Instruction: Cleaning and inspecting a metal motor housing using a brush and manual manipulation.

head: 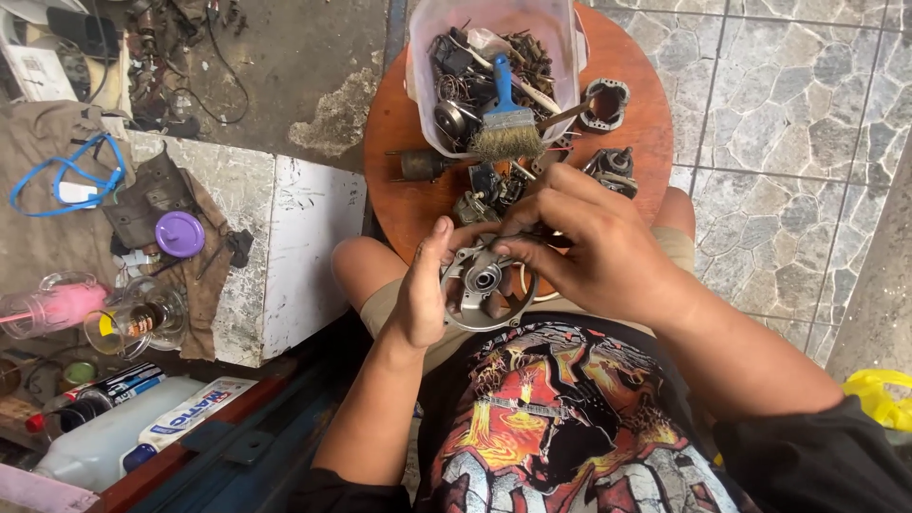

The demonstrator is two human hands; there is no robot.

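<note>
Grey metal motor end cover (480, 283) sat at frame centre, above the round wooden surface (399, 114). Left hand (425, 290) gripped its rim; right hand (579, 242) pinched the top edge. Probably best to keep it level and braced, fingertips clear of the bearing hole.

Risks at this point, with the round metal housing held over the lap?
1. Both hands, left hand and right hand, hold the round metal end housing in the air over the lap; a slip could drop it to the floor.
2. The plastic tub of parts, with a brush lying in it, overhangs the far edge of the small round table; a knock might tip it.
</note>
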